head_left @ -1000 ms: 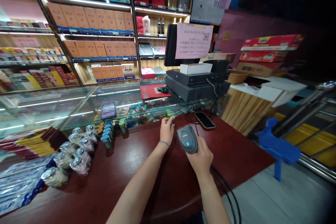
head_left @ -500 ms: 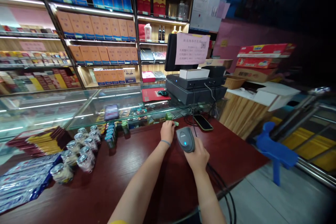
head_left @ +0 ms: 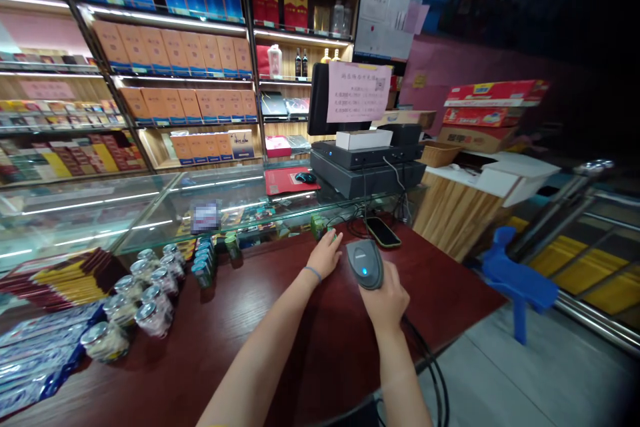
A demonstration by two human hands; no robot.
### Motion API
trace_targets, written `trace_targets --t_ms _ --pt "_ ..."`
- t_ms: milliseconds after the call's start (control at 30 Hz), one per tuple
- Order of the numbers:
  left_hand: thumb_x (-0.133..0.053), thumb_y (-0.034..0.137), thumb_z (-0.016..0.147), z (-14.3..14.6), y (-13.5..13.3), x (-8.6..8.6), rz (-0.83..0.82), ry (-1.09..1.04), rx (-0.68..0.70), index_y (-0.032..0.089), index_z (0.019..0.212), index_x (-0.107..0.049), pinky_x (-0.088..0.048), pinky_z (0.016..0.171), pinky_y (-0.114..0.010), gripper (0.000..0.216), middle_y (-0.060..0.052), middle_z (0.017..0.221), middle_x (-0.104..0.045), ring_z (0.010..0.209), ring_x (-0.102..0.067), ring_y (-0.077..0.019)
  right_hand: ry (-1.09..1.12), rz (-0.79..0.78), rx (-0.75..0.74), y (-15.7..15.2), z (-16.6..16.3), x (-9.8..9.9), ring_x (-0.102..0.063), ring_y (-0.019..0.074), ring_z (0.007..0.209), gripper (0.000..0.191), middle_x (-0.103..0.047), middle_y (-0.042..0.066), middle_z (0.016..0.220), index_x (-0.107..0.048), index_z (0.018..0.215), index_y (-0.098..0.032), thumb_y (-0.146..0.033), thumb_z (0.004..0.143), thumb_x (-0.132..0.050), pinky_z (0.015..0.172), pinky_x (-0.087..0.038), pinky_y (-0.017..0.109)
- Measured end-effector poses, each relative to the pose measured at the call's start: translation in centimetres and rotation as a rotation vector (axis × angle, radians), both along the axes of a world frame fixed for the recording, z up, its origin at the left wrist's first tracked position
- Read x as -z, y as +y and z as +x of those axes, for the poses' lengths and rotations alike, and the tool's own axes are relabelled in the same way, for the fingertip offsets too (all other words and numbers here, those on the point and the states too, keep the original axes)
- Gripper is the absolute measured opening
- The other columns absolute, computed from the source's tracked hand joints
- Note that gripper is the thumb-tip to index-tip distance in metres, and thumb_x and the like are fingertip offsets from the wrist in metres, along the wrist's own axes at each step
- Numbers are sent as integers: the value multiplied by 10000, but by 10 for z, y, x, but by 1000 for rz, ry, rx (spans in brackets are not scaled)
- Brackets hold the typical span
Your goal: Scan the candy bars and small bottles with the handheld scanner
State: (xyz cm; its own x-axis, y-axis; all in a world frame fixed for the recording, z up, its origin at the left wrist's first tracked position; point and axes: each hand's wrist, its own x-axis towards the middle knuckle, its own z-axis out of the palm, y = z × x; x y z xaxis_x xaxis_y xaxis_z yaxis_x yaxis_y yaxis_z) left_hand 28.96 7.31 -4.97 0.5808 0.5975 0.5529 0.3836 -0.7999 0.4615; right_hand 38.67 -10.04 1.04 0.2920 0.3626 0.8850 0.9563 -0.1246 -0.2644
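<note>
My right hand [head_left: 386,297] is closed around the handle of a grey barcode scanner [head_left: 365,263], held above the dark red-brown table [head_left: 280,347]. A blue light glows on the scanner's top. To its left, my left hand [head_left: 325,258], with a thin band at the wrist, has its fingers bent around a small green item [head_left: 332,234]. Most of that item is hidden by the fingers, so its kind cannot be made out. Just beyond this hand stand green small containers [head_left: 317,225]. A phone [head_left: 383,231] lies behind the scanner.
Lidded jars [head_left: 155,313], small green-blue containers [head_left: 203,267] and packets [head_left: 45,347] line the table's left. A glass counter [head_left: 125,207] runs behind, with a monitor [head_left: 317,100] and mouse [head_left: 305,177]. Black cables [head_left: 430,353] hang at right near a blue stool [head_left: 520,280].
My left hand has shifted right over the green item, its fingers more stretched. The scanner in my right hand has moved slightly right. The whole view has shifted a little.
</note>
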Motion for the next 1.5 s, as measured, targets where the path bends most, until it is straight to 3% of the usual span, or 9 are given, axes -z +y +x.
trace_targets --t_ms 200,400,567,700,867,1000,1167,1300,1500 --pt "-563 113 830 2 -1 5 -25 73 -41 149 1294 -554 -386 1124 -486 465 -183 1395 -523 1363 -443 -277 18 0 50 0 4 0 -650 153 651 217 -701 42 882 -633 1004 -190 -296 815 -648 544 -392 245" --pt "-604 59 799 -12 -4 -9 -8 110 32 211 1154 -644 -475 1010 -394 388 -113 1142 -652 1103 -592 -232 40 -38 52 0 1 0 -642 163 654 240 -698 51 871 -637 1001 -183 -334 816 -651 560 -388 253" --pt "-595 115 855 -26 -17 -20 27 122 56 231 1112 -641 -458 1014 -360 286 -87 1131 -655 1090 -589 -202 45 -41 48 -1 -1 0 -618 144 633 216 -692 41 873 -639 979 -183 -329 820 -637 551 -350 254" --pt "-507 200 933 -49 -31 -22 -35 -37 -26 226 1170 -592 -450 1009 -382 253 -90 1151 -657 1126 -582 -212 12 -61 49 0 -2 2 -604 139 622 228 -691 46 890 -632 998 -173 -319 823 -621 562 -349 256" --pt "-455 273 965 -85 -38 -23 -355 -425 -241 215 1193 -528 -472 954 -373 246 -82 1089 -680 1035 -642 -199 -53 -36 23 1 -7 1 -610 139 630 247 -694 48 936 -626 1008 -176 -328 813 -643 561 -362 257" --pt "-500 402 943 -122 -39 -27 -616 -791 -346 213 1162 -488 -522 850 -343 290 -50 972 -662 895 -658 -168 -78 -56 -80 4 -16 -3 -624 147 662 258 -692 68 974 -628 1027 -175 -303 803 -629 562 -372 253" --pt "-559 523 885 -178 -46 -38 -951 -1187 -238 248 1116 -448 -556 673 -295 376 -16 965 -621 744 -642 -121 -75 -169 -288 12 -34 -4 -652 190 632 283 -706 43 783 -628 1024 -190 -350 790 -613 550 -384 263" --pt "-607 447 872 -216 -53 -40 -1073 -1339 -193 223 1045 -508 -546 641 -267 299 -8 897 -623 661 -598 -94 -79 -382 -485 16 -60 -3 -662 210 576 317 -701 3 668 -600 1075 -221 -348 785 -596 529 -375 268" --pt "-627 432 864 -242 -53 -29 -1079 -1357 -140 205 1051 -571 -430 481 -175 299 -6 834 -611 591 -538 -73 -317 -564 -785 5 -97 11 -694 197 658 470 -732 25 776 -535 1169 -171 -236 706 -587 573 -411 264"
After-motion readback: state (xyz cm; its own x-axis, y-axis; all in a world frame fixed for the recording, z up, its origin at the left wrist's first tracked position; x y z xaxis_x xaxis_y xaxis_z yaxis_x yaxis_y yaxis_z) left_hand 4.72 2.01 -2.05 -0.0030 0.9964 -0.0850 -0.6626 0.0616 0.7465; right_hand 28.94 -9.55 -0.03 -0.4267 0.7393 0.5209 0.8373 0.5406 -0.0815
